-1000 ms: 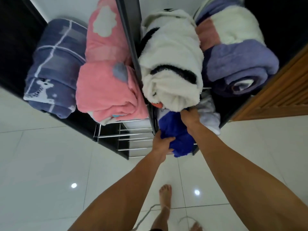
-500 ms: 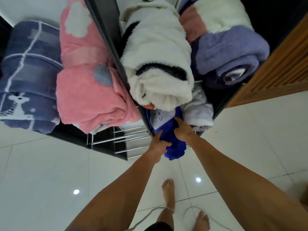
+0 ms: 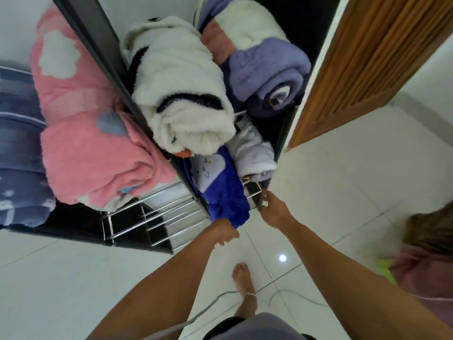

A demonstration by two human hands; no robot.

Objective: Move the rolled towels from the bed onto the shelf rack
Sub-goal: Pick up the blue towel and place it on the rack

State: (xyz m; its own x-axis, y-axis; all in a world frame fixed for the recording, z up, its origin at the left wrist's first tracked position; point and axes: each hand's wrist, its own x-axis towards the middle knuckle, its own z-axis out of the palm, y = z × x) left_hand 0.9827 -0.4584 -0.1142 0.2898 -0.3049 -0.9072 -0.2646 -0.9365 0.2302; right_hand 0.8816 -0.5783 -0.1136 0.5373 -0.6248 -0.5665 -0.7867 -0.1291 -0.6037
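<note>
A rolled blue towel (image 3: 220, 192) with a white cartoon patch lies on a lower rail of the black shelf rack (image 3: 166, 212), its end sticking out toward me. My left hand (image 3: 224, 233) hovers at that end with loosely curled fingers and holds nothing. My right hand (image 3: 272, 207) is relaxed beside the rack's right front corner, apart from the towel. On the tier above lie a white-and-black roll (image 3: 181, 104), a purple-and-white roll (image 3: 267, 72), a pink roll (image 3: 83, 133) and a navy roll (image 3: 17, 143). A pale roll (image 3: 252, 155) lies next to the blue one.
A wooden slatted door (image 3: 367, 57) stands right of the rack. Another person (image 3: 431, 253) is at the right edge. A thin cable (image 3: 294, 295) lies on the white tiled floor by my bare foot (image 3: 245, 285).
Both hands gripped the blue towel and pushed it into the rack; now they have let go and drawn back. The view has shifted right and another person has come into sight.
</note>
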